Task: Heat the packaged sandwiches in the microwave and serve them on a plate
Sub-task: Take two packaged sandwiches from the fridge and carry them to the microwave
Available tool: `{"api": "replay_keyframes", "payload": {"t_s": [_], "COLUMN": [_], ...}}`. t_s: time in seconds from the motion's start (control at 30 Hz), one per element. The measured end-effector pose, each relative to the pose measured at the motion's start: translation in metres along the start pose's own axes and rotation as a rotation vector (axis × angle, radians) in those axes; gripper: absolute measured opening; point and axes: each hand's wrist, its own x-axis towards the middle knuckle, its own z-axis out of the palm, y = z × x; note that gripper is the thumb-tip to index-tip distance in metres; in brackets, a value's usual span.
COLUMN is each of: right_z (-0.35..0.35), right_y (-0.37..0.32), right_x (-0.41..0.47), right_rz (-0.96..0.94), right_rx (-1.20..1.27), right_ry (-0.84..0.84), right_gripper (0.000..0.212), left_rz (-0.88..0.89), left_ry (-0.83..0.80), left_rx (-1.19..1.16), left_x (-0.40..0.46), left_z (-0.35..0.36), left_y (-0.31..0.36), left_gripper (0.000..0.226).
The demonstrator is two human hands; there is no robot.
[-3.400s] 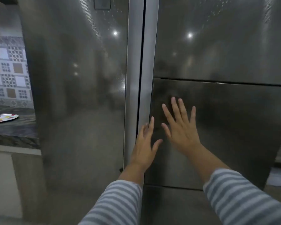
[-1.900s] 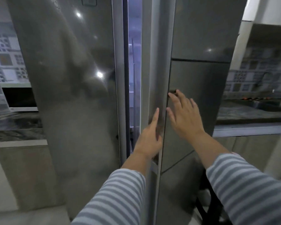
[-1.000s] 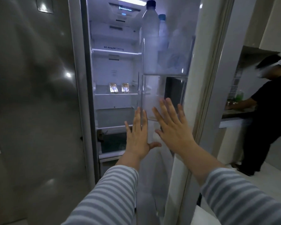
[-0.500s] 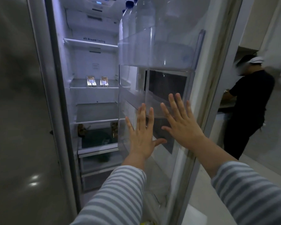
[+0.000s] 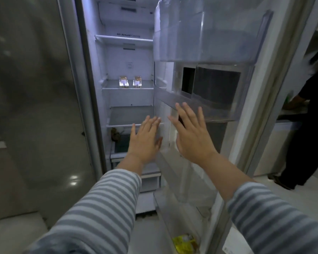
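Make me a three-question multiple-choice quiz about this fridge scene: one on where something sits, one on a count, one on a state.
1. Where are the packaged sandwiches?
A. On a middle shelf inside the fridge
B. In the upper door bin
C. In the left hand

2. How many packaged sandwiches show on that shelf?
A. One
B. Two
C. Four

3. How is the fridge door?
A. Shut
C. Swung wide open
B. Taken off

Answers:
1. A, they sit side by side on the lit shelf.
2. B, two packs stand there.
3. C, its inner bins face the camera, with the left hand and right hand flat-fingered before it.
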Motion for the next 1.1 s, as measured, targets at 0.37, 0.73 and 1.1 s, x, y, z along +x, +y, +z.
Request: {"api": "replay_keyframes", "payload": {"t_s": [0.37, 0.73, 1.1], "right_z": [0.116, 0.250, 0.351], "right_y": [-0.079, -0.064, -0.005], "right_x": [0.050, 0.164, 0.283], "right_rz": [0.130, 0.285, 0.282], "right_rx": [0.442, 0.489, 0.400], "right_ry": [-0.816, -0.779, -0.612], "right_gripper": [0.039, 0.043, 0.044], "left_rz": [-0.386, -0.344, -0.266], "left_ry": [-0.467, -0.463, -0.211], "left_rx": [-0.139, -0.127, -0.127], "left_x": [-0.001, 0.119, 0.277], "left_z": [0.024, 0.064, 0.113], "left_y": [-0.140, -0.245, -0.298], "left_gripper": [0.035, 0.036, 0.035]}}
